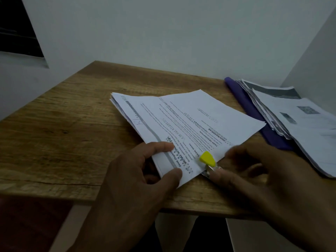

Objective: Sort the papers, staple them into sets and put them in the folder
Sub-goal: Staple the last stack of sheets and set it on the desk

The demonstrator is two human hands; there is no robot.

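While stapling: left hand (143,171) pinches near corner of paper set (181,124), thumb on top and fingers curled under; right hand (254,177) blurred, fingers curled round stapler (209,161), yellow tip on the sheet just beyond the right fingertips.

Place of set: flat on table (63,124), near corner between both hands, far end fanned well beyond the fingers.

Risk, slip: sheets look not squared at far edge; if left pinch loosens, pages may shift and staple may miss lower ones.

Risk, staple place: stapler sits at edge beside the corner; pressed at a tilt, staple may bend or catch only few sheets.

Risk, fingers: left thumb near stapler mouth; could be nipped.

Folder (254,113): purple, lying to the right beyond the right hand, seems open.

Folder contents: loose stack of papers (300,128) lies on it, untidy edges; whether inside or only on top, cannot tell.
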